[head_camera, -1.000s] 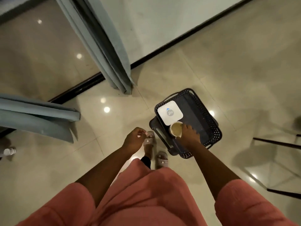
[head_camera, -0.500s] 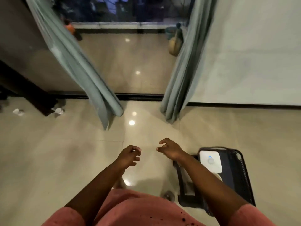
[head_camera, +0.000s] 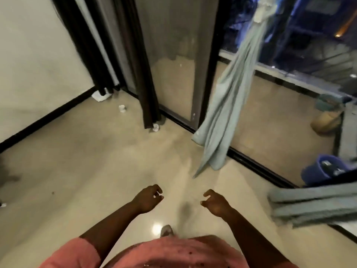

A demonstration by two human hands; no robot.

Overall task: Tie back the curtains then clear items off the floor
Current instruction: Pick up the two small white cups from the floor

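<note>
My left hand (head_camera: 148, 198) and my right hand (head_camera: 215, 203) hang in front of me above the tiled floor, fingers loosely curled, holding nothing. A pale blue curtain (head_camera: 229, 105) hangs tied at its top by the glass door, its end brushing the floor. A second pale blue curtain (head_camera: 313, 204) lies bunched at the right edge. Small white items lie on the floor ahead: a small white cup (head_camera: 122, 108), another small white piece (head_camera: 155, 128) at the foot of a dark curtain (head_camera: 146, 78), and a white crumpled piece (head_camera: 101, 96) in the corner.
The glass sliding door (head_camera: 173, 64) and its black floor track (head_camera: 257, 167) run diagonally ahead. Beyond the glass stand a blue bucket (head_camera: 320, 169) and a tan round object (head_camera: 324, 122). A white wall with black skirting (head_camera: 44, 118) is on the left.
The view swung left, away from the black basket, which has left the frame. My right hand let go of the cup it held in the basket; both hands now hang free.
</note>
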